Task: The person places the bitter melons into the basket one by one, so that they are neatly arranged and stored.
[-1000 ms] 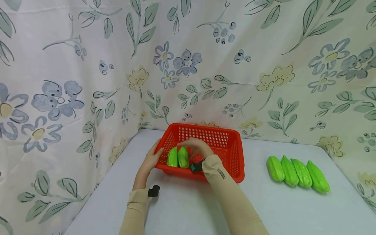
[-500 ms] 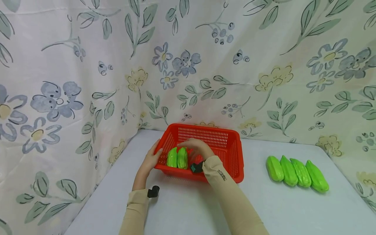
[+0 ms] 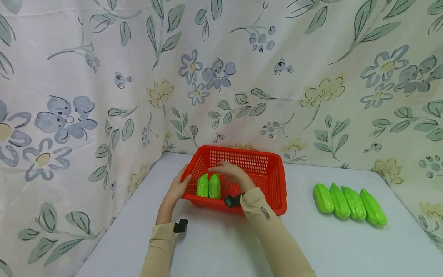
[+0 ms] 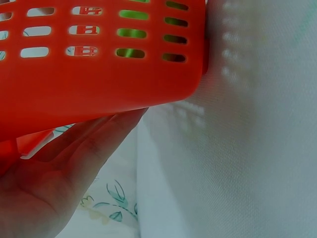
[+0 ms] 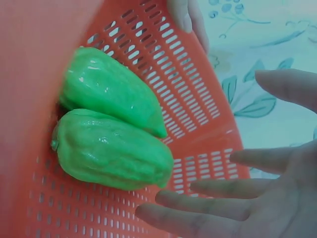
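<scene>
Inside one basket [image 3: 282, 192], two fruits [image 3: 214, 187] are lying side by side; four more fruits [image 3: 353, 204] are resting on the bench [image 3: 214, 238]. The left hand [image 3: 177, 189] is clamping its fingers on the basket; the right hand [image 3: 236, 175], fingers apart, is hovering beside the pair, its sleeve [image 3: 270, 221] partly blocking the basket.

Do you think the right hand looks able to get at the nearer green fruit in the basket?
Probably yes: the right hand is open beside the nearer green fruit, with nothing visible between them.
</scene>
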Tool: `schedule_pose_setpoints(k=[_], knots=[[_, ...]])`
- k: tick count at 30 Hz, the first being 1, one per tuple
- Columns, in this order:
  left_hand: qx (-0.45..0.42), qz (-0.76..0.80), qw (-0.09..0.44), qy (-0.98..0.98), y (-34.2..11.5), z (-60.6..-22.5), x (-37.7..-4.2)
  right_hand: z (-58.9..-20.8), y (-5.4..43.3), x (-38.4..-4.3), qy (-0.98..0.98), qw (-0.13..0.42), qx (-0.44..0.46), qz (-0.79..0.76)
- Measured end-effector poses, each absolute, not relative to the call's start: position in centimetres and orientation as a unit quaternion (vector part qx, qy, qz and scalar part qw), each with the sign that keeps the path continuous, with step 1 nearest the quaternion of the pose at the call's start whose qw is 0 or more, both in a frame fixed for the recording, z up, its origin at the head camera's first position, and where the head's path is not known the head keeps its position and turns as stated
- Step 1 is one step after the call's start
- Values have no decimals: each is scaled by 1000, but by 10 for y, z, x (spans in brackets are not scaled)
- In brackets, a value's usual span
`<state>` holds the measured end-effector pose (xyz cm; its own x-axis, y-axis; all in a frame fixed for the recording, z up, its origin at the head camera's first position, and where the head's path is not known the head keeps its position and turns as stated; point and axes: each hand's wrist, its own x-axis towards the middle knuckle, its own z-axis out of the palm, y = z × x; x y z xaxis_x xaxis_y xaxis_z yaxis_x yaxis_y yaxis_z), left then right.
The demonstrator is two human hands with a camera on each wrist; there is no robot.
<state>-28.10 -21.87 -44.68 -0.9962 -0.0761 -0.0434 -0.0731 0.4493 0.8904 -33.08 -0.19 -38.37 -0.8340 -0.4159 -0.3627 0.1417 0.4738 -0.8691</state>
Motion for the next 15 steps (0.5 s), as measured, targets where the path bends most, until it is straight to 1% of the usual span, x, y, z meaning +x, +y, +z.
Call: schedule_pose_setpoints(k=[7, 15], knots=[[45, -520, 3, -853, -219, -448, -281, -383, -1, -324, 826, 237, -99, -501], [50, -521, 4, -852, -218, -448, -281, -373, 5, -307, 814, 191, -108, -537]])
